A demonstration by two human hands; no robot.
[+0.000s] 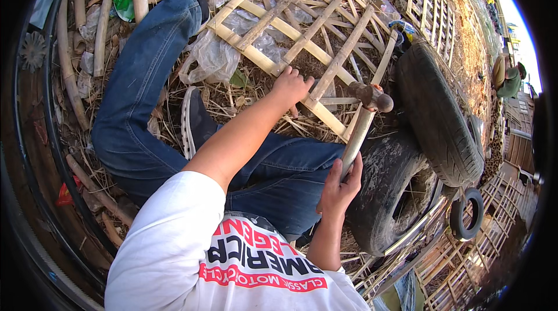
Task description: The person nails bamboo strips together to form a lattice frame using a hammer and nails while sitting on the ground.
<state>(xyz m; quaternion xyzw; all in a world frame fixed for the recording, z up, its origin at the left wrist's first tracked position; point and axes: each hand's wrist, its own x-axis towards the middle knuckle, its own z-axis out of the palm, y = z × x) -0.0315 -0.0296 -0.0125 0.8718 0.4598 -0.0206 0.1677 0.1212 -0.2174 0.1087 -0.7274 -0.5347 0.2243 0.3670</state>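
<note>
Person seated on straw-littered ground, legs in blue jeans (145, 78) stretched out, dark shoes (195, 122) with white soles.

Left hand (290, 86) — resting palm down on a bamboo lattice frame (290, 26), fingers curled over one of the pale slats near the frame's lower corner. It presses or grips the slat; a full clench cannot be confirmed from this angle.

Right hand (342, 183) — wrapped around the lower end of a pale hammer handle (360, 131), fingers closed on it. The handle runs up and slightly right to a dark, rusty hammer head (372, 97), which sits just above the lattice's lower right corner, close to the left hand but apart from it.

The lattice lies tilted across the ground in front of the knees, crossed slats over long rails, clear plastic sheeting (212, 58) bunched beneath and beside it.

To the right: two worn black tyres (442, 119), one lying flat below the other, and a small tyre (468, 213) further out. More lattice panels (433, 9) stand and lie beyond them.

Left edge: loose bamboo poles (102, 26) among rubbish, a green wrapper (123, 3) near the top.

Another person (511, 78) sits well apart at the far right rim — too small to tell more.
</note>
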